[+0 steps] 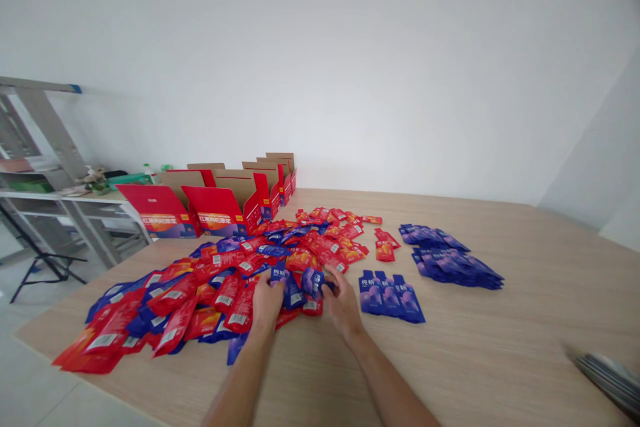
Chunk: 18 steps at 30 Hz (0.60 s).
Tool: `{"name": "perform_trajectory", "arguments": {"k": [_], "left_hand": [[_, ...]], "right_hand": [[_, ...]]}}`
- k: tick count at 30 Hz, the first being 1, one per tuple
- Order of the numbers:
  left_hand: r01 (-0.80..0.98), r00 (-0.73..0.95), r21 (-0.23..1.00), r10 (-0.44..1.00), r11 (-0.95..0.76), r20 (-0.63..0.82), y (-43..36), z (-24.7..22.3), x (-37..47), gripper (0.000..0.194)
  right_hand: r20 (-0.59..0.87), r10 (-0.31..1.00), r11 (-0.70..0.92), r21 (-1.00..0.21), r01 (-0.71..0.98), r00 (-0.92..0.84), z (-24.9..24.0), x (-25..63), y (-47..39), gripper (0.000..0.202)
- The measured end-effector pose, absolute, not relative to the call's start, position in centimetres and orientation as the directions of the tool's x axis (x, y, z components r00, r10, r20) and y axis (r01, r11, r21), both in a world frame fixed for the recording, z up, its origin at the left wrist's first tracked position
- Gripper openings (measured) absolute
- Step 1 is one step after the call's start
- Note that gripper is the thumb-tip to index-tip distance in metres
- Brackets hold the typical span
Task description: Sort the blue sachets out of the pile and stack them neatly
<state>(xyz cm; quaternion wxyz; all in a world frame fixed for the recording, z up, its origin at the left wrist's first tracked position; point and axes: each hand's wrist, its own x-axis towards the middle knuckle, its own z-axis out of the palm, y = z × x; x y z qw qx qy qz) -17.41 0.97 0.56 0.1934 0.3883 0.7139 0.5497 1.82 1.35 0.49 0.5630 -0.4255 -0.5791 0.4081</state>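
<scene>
At the near edge of a mixed heap of red and blue spouted pouches point(233, 300), my left hand point(267, 301) is closed on a blue pouch point(279, 273). Close beside it, my right hand point(342, 300) pinches another blue pouch point(313, 281), which is tilted. Just right of my right hand, several blue pouches point(390, 297) lie side by side and face up. Farther right are two overlapping stacks of blue pouches point(455, 268). A few red pouches point(385, 247) lie between the heap and those stacks.
Open red cartons point(220, 210) with raised flaps stand in rows behind the heap. The wooden table point(525, 233) runs up to a white wall. A blurred dark stack point(605, 377) sits at the right edge. A black tripod point(47, 260) and shelving stand on the left.
</scene>
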Motion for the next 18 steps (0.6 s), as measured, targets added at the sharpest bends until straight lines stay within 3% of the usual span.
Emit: {"name": "perform_trajectory", "arguments": {"k": [3,6,8,10,14,18], "left_hand": [[0.517,-0.549,0.856,0.759,-0.019,0.349,0.7,1.5,-16.2,0.055],[0.562,-0.14,0.749,0.853,-0.349,0.503,0.3,2.8,-13.8,0.064],[0.447,0.082,0.786,0.895,-0.426,0.439,0.2,3.5,-12.0,0.066],[0.332,0.221,0.856,0.915,-0.396,0.337,0.3,3.8,-10.3,0.054],[0.121,0.22,0.963,0.952,-0.243,0.213,1.0,2.8,-8.0,0.023],[-0.068,0.116,0.987,0.981,-0.148,0.156,1.7,1.6,-6.5,0.028]], "right_hand": [[0.27,0.963,0.27,-0.962,-0.023,0.023,1.5,3.7,0.8,0.052],[0.244,0.969,0.235,-0.96,-0.152,-0.04,2.1,5.5,0.3,0.06],[0.242,0.967,0.22,-0.949,-0.227,-0.077,2.3,6.4,-0.1,0.064],[0.234,0.969,0.206,-0.941,-0.268,-0.077,2.4,7.2,-0.3,0.065],[0.205,0.978,0.21,-0.938,-0.275,0.047,2.0,8.5,-0.3,0.059],[0.197,0.979,0.2,-0.975,-0.093,0.045,1.4,9.9,-0.4,0.047]]}}
